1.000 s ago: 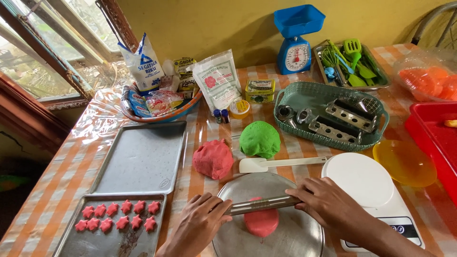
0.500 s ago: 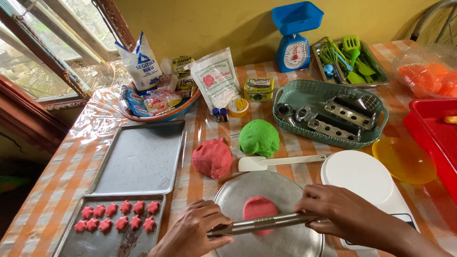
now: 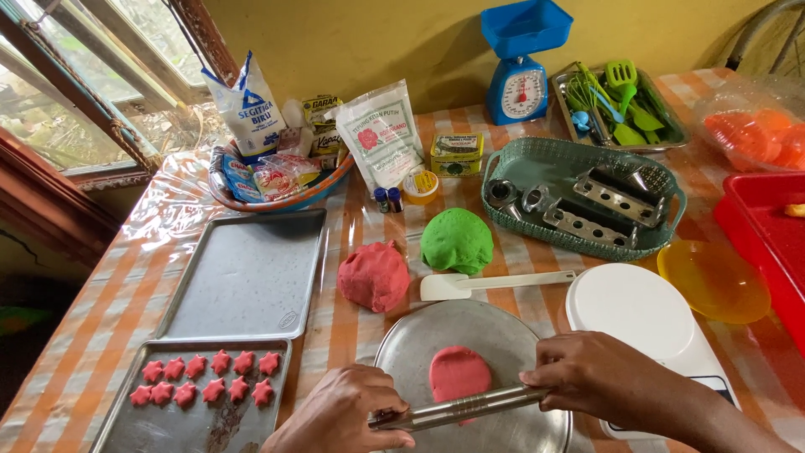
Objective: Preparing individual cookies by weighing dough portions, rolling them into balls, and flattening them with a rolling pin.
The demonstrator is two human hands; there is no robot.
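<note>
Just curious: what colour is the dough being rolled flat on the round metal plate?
Pinkish red dough, clearest in the head view.

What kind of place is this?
Most likely a home kitchen or baking table by a window. Both hands hold a metal rolling pin over flattened red dough on a round metal plate. Nearby: a tray of red star cutouts and a blue kitchen scale.

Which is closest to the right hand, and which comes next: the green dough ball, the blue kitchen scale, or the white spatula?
From the right hand, in the head view:
1. White spatula, just beyond it.
2. Green dough ball, farther back and left.
3. Blue kitchen scale, at the table's far edge by the wall.
</note>
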